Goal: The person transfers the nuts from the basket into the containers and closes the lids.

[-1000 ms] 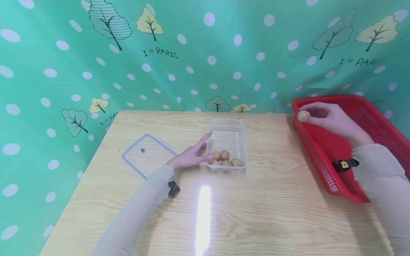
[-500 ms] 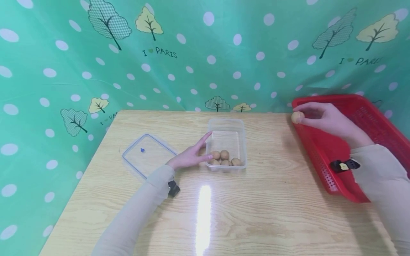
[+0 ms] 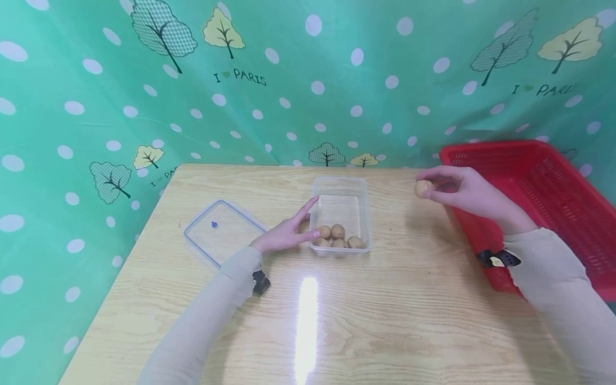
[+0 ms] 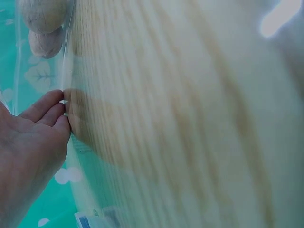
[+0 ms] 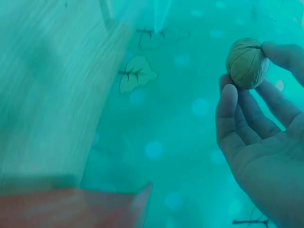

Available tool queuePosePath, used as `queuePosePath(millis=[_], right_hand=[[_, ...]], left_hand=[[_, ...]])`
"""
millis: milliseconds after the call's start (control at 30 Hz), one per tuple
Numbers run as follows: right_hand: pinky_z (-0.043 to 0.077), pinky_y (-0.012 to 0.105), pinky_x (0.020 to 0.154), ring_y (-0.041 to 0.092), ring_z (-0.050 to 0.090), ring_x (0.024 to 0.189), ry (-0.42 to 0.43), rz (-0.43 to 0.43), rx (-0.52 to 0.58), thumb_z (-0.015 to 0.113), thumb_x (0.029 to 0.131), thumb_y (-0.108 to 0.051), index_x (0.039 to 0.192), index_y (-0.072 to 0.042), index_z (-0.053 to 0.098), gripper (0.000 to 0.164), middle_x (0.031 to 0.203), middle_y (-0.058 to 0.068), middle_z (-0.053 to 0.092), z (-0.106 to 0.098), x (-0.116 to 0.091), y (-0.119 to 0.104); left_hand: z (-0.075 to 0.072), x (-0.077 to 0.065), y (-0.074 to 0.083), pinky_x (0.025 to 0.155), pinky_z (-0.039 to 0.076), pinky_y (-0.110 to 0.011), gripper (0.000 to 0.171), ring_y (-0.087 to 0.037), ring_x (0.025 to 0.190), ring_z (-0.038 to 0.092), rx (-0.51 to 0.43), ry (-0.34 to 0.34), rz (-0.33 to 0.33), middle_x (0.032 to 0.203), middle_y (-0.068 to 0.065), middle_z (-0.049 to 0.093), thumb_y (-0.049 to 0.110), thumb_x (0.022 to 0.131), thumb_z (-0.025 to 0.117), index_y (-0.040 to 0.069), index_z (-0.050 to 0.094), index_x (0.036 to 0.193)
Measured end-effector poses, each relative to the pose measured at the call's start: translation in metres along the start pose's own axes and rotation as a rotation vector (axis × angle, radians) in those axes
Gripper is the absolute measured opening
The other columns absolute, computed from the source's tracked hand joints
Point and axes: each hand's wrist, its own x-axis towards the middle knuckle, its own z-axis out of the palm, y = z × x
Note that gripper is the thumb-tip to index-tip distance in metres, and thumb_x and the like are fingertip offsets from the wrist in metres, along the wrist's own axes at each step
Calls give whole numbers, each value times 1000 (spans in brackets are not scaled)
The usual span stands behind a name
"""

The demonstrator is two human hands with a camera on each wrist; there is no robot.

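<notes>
My right hand (image 3: 469, 193) pinches a single walnut (image 3: 423, 189) between thumb and fingertips, in the air just left of the red basket. The right wrist view shows the wrinkled walnut (image 5: 247, 63) at the fingertips. A clear plastic container (image 3: 368, 214) stands mid-table with several walnuts (image 3: 338, 231) gathered at its near end. Against its left side rests my left hand (image 3: 284, 235), fingers fairly straight, thumb tip at the rim beside the walnuts. In the left wrist view, the fingertips (image 4: 58, 100) touch near the container's base, and two walnuts (image 4: 45, 16) show through its wall.
A red plastic basket (image 3: 534, 190) with slotted sides stands at the table's right. Left of the container lies a clear lid with a blue seal (image 3: 221, 202), partly behind the left arm. A green patterned curtain (image 3: 289, 69) hangs behind the wooden table (image 3: 385, 321).
My right hand has carried the walnut leftward, from over the basket's rim to above the table. The left hand and the container have stayed put.
</notes>
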Motion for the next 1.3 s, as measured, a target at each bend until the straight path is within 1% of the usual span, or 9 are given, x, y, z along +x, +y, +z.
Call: queuePosePath(millis=[267, 333, 467, 533, 600, 800, 1067, 1233, 1300], right_hand=[[53, 22, 73, 20, 62, 90, -41, -120, 55, 71, 87, -9, 126, -7, 63, 39, 119, 9, 61, 27, 3, -2], [52, 22, 75, 20, 61, 93, -46, -148, 53, 71, 88, -8, 125, -7, 64, 38, 120, 9, 62, 34, 3, -2], [52, 22, 78, 15, 58, 99, -49, -207, 57, 71, 87, -7, 123, -7, 65, 36, 119, 6, 64, 47, 5, -3], [52, 21, 79, 14, 56, 100, -60, -252, 74, 71, 87, -5, 122, -5, 65, 35, 118, 8, 64, 52, 7, -3], [52, 22, 80, 14, 56, 101, -71, -273, 92, 71, 87, -4, 121, -3, 65, 34, 116, 9, 65, 58, 8, -3], [53, 27, 80, 17, 56, 101, -93, -260, 117, 71, 87, -5, 119, -2, 66, 33, 115, 7, 65, 76, 14, -1], [53, 35, 82, 22, 56, 104, -111, -294, 161, 71, 86, -2, 117, 0, 66, 32, 115, 9, 66, 103, 29, -5], [52, 40, 81, 21, 56, 99, -117, -301, 183, 70, 87, -2, 112, 1, 68, 26, 109, 9, 67, 117, 38, -6], [52, 40, 80, 21, 57, 96, -120, -301, 175, 70, 87, -1, 110, 0, 69, 23, 105, 8, 67, 122, 41, -7]], left_hand=[[0, 1, -1, 109, 24, -58, 88, -31, 139, 30, 4, -1, -7, 155, -17, 26, 45, 93, 61, 45, -4, 153], [0, 1, -1, 109, 24, -57, 88, -31, 139, 30, 6, -1, -12, 154, -17, 27, 45, 93, 61, 47, -4, 152], [-1, 2, -1, 108, 25, -59, 88, -35, 138, 31, 5, 5, -8, 153, -21, 28, 42, 94, 61, 45, -5, 153], [-1, 2, -1, 108, 26, -60, 88, -36, 137, 31, 5, 6, -9, 152, -21, 28, 40, 94, 61, 45, -4, 153], [-1, 2, -1, 108, 25, -60, 88, -36, 138, 31, 3, 6, -8, 153, -21, 28, 39, 95, 61, 44, -4, 153], [0, 2, -3, 107, 25, -61, 87, -34, 139, 28, -15, -1, -2, 154, -20, 25, 41, 95, 60, 45, -5, 153], [1, 3, -5, 108, 26, -59, 87, -29, 140, 27, -20, -2, -1, 156, -17, 23, 43, 94, 60, 46, -5, 152], [1, 3, -5, 107, 26, -59, 87, -30, 140, 28, -17, -2, 2, 156, -17, 23, 44, 94, 60, 44, -4, 153], [1, 3, -5, 107, 26, -59, 87, -30, 140, 28, -15, -3, -2, 156, -17, 24, 45, 94, 60, 45, -4, 153]])
